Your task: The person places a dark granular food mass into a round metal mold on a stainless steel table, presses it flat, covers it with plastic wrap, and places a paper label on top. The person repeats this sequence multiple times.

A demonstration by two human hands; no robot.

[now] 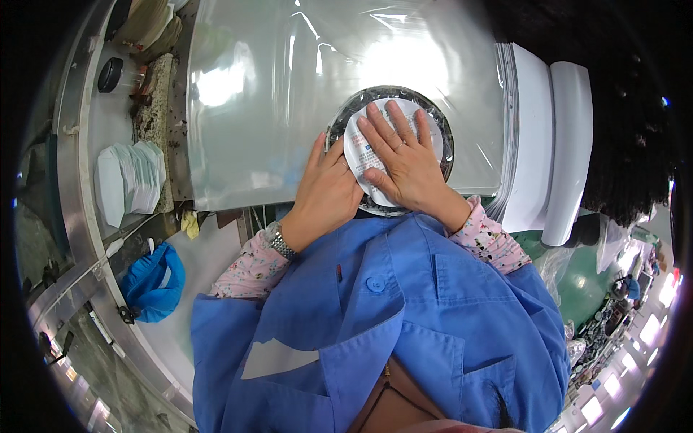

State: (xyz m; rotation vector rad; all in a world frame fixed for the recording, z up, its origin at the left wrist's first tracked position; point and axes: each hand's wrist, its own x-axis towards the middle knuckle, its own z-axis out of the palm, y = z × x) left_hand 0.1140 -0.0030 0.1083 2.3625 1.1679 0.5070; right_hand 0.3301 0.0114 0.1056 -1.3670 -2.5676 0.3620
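A round black object [346, 111] in crinkled clear film lies at the front of a table covered with clear plastic sheeting [254, 140]. On top of it sits a white round paper label [358, 143] bearing print, off-centre so that the dark rim shows most at the back and right. My right hand [406, 162] lies flat over the label, fingers spread. At the left edge of the round object is my left hand [329, 187], back up; its fingertips partly disappear by the label's edge, so its grip is hidden.
Right of the sheeting lie a stack of white sheets [533, 146] and a white roll [568, 157]. Along the left shelf stand a stack of pale paper pieces [130, 181] and a jar with a black lid [111, 74]. A blue cloth item [154, 284] sits lower left.
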